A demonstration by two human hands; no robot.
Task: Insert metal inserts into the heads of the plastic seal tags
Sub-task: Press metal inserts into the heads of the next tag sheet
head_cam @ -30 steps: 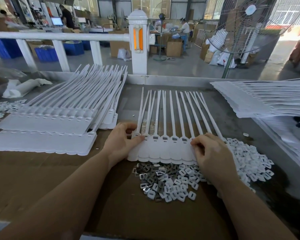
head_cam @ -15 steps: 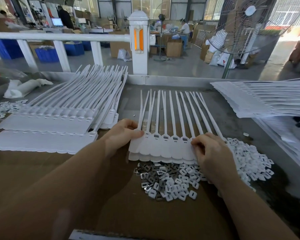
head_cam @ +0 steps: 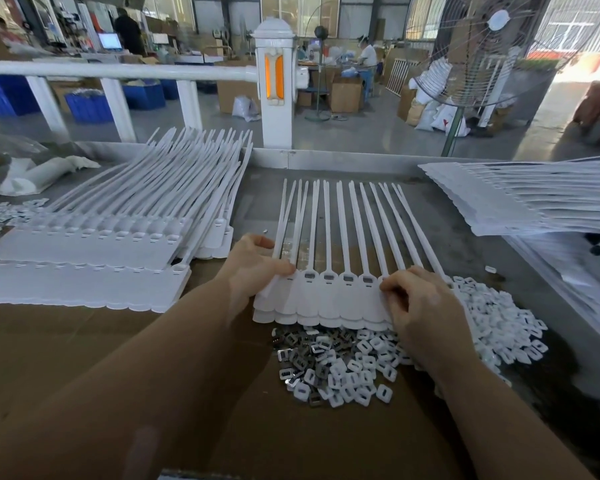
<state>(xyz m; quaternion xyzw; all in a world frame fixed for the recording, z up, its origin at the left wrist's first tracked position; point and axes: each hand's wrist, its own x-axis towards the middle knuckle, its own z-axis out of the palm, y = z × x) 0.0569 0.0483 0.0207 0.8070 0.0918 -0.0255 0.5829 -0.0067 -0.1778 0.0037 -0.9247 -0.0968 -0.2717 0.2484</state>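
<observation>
Worktop (head_cam: 447,216): insert pile (head_cam: 340,365) between left hand (head_cam: 253,268) and right hand (head_cam: 420,306); tag strip (head_cam: 340,299) beyond it; stacked strips (head_cam: 94,244) left of left hand.

Seal tags (head_cam: 329,299) matt white plastic; inserts (head_cam: 293,358) shiny metal; tabletop (head_cam: 84,358) brown cardboard.

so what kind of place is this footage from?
Most likely a small factory assembly floor. A workbench holds stacked sheets of plastic seal tags and a loose pile of inserts; behind it are cardboard boxes, blue crates and a standing fan.
</observation>
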